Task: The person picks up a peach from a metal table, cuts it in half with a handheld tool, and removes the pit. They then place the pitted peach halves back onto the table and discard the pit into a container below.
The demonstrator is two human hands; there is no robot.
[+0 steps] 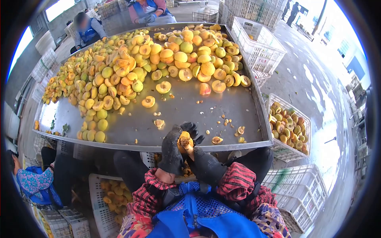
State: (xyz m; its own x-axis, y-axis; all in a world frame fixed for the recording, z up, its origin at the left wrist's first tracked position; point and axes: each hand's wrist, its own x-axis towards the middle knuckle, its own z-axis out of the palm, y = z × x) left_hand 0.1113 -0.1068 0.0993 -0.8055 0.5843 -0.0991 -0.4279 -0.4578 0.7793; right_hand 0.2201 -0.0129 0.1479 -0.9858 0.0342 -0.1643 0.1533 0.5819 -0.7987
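Note:
Just over the near edge of a metal table [234, 113], both my hands meet in dark gloves. My left hand [173, 148] is closed around a yellow peach half [185, 141], whose cut side with a brown centre faces up. Close against it on the near side, my right hand [206, 164] is curled shut. A narrow tan piece shows between the right hand and the fruit; I cannot make out whether it is a tool or part of the peach. Many peach halves [180, 56] are heaped across the far and left parts of the table.
Scraps and a small cut piece [217, 140] lie near the table's front edge. A crate of peach halves [289, 131] stands at the right, another crate [99, 202] below left. Stacked white crates [258, 47] stand behind. Other people [149, 12] sit around the table.

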